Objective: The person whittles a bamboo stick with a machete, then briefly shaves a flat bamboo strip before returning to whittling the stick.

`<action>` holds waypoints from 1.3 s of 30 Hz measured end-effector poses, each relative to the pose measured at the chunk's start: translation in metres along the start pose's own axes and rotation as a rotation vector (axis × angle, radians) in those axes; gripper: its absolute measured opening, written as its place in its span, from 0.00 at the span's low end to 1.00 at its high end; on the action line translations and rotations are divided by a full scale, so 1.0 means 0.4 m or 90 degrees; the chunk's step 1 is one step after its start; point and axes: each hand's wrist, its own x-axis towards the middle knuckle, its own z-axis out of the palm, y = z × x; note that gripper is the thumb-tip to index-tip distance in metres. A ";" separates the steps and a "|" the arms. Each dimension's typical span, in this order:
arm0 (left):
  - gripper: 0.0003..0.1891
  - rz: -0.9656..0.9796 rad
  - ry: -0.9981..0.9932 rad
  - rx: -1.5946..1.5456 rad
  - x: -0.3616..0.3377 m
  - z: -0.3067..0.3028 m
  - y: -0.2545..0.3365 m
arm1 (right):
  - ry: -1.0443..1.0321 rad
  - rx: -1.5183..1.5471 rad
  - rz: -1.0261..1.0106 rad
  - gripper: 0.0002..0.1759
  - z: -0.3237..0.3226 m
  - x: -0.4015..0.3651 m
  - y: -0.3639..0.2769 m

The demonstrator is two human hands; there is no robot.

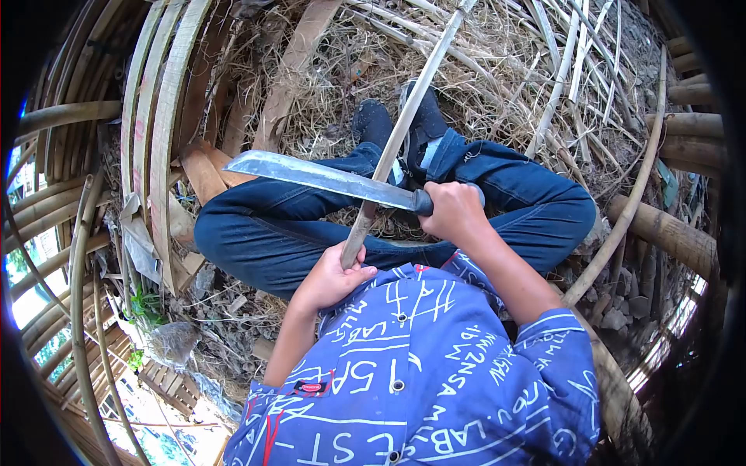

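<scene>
My right hand (454,212) is closed around the dark handle of a long steel knife (322,178), whose blade points left and lies across a pale bamboo strip (404,128). My left hand (332,278) grips the near end of that strip just above my lap. The strip runs up and away from me over my crossed legs in blue jeans (256,225). The blade meets the strip a little above my left hand.
Curved bamboo slats (159,116) stand at the left, and thick bamboo poles (676,233) lie at the right. Dry straw and thin bamboo splints (559,78) cover the ground ahead. My dark shoes (373,120) rest in the straw.
</scene>
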 end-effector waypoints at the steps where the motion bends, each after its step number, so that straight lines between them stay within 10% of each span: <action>1: 0.15 -0.003 0.001 0.017 -0.001 0.000 0.007 | 0.000 -0.010 0.000 0.12 -0.001 0.006 0.008; 39: 0.14 0.013 0.025 0.014 -0.036 0.001 -0.031 | 0.048 -0.131 0.030 0.14 -0.035 0.087 0.114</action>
